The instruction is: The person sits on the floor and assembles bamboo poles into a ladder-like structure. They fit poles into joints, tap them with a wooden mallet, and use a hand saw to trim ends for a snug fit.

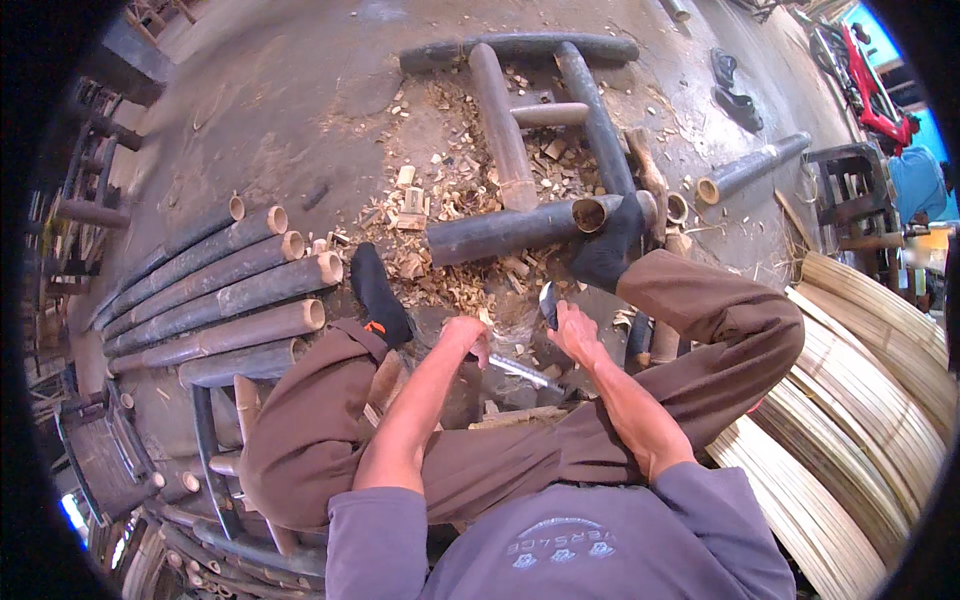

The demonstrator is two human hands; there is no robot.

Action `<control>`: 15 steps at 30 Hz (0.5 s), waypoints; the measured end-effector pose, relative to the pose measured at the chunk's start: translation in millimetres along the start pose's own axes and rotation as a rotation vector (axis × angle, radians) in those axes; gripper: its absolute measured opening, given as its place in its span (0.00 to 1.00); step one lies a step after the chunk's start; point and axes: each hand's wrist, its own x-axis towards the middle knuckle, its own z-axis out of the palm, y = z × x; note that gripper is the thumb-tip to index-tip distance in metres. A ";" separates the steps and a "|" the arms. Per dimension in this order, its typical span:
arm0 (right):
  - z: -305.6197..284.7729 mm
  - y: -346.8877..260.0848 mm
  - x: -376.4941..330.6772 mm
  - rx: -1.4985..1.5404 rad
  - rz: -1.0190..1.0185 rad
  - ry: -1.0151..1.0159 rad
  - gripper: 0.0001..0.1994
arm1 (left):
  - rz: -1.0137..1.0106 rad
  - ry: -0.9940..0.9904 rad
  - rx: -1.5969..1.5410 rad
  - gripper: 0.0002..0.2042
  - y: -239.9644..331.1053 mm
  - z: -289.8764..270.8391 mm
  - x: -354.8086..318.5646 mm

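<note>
My left hand (466, 336) hangs between my knees with its fingers curled; what they hold, if anything, is hidden. Just beyond its fingertips a long shiny metal blade (525, 372) slants down to the right, and I cannot tell whether the hand touches it. My right hand (577, 334) is closed around a short, dark tool with a shiny metal end (548, 304) that points up and away from me. Farther off lies a frame of dark bamboo tubes, with a thick near tube (500, 234) and a far crosspiece (520, 47). My right foot (612, 245), in a black sock, rests against the near tube.
Pale wood chips (440, 215) cover the floor around the frame. Several cut bamboo poles (220, 300) lie at the left. Split bamboo slats (850, 420) fill the right side. A loose tube (755, 168) and dark sandals (737, 105) lie at the far right.
</note>
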 end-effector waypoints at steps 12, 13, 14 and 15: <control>-1.3 -8.6 10.2 -0.007 -0.193 0.166 0.18 | 0.023 0.151 -0.337 0.25 -27.1 33.2 68.0; -4.9 -8.0 8.4 0.026 -0.246 0.087 0.18 | 0.086 0.109 -0.293 0.26 -14.7 9.6 41.6; -8.1 -14.4 9.5 0.060 -0.321 0.005 0.19 | 0.107 0.101 -0.288 0.27 -12.8 -1.6 23.8; -8.7 -23.8 10.8 0.095 -0.400 -0.083 0.20 | 0.119 0.095 -0.285 0.28 -15.5 -9.2 13.9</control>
